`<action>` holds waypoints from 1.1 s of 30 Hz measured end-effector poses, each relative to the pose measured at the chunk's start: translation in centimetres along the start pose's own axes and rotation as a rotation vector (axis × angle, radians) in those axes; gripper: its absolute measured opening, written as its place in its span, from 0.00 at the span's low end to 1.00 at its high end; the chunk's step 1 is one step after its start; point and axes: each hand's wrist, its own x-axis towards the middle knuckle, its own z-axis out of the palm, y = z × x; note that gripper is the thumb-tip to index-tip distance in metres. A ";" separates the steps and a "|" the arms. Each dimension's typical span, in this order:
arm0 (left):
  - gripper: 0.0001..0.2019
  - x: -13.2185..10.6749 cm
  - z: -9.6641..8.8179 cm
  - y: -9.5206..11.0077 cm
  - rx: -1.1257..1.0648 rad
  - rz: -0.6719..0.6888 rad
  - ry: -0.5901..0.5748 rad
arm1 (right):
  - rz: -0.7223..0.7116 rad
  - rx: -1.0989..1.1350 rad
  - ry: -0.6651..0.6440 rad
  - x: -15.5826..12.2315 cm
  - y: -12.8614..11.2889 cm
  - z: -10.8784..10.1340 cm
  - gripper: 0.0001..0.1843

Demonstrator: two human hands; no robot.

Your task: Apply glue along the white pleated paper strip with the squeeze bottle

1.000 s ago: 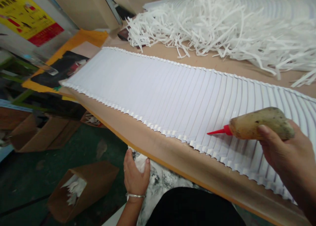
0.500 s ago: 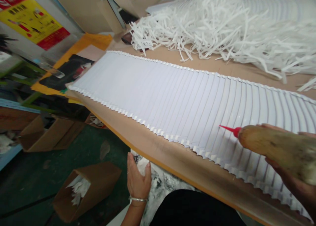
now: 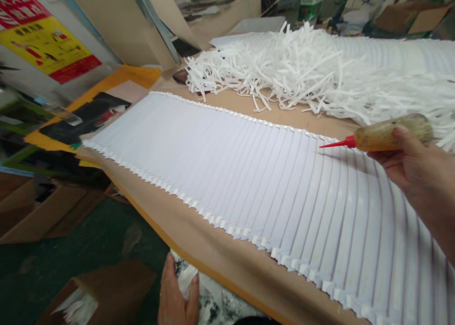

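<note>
My right hand is wrapped around the glue bottle, thumb on top and fingers underneath, holding it nearly level with the red nozzle aimed toward nine o'clock. The tip sits just over the far edge of the fanned white sheets, around two o'clock from the centre of my view. My left hand is down at six o'clock, below the table edge, resting with loose fingers on a patterned cloth in my lap — clamped on nothing.

The sheets run in one long overlapped row from ten o'clock to four o'clock across the brown table, each showing only a narrow strip.

What worries me: the left hand steadies nothing, so if the nozzle drags on a strip rather than gliding, I judge it could pull a sheet out of the fan and upset the spacing of its neighbours. A hard squeeze with the bottle this level could drop a blob that bleeds under the next sheet's edge and sticks two together. The bottle's body looks grimy with dried glue, so my grip could slip or smear the white paper.

The pile of shredded white strips lies near, at twelve to one o'clock — a stray strip touching a wet line would stick. A cardboard box sits on the floor at seven o'clock.
</note>
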 end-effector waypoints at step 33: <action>0.40 4.2 -1.9 0.1 -0.292 -0.110 -0.017 | -0.037 -0.179 -0.116 -4.7 0.5 0.4 0.19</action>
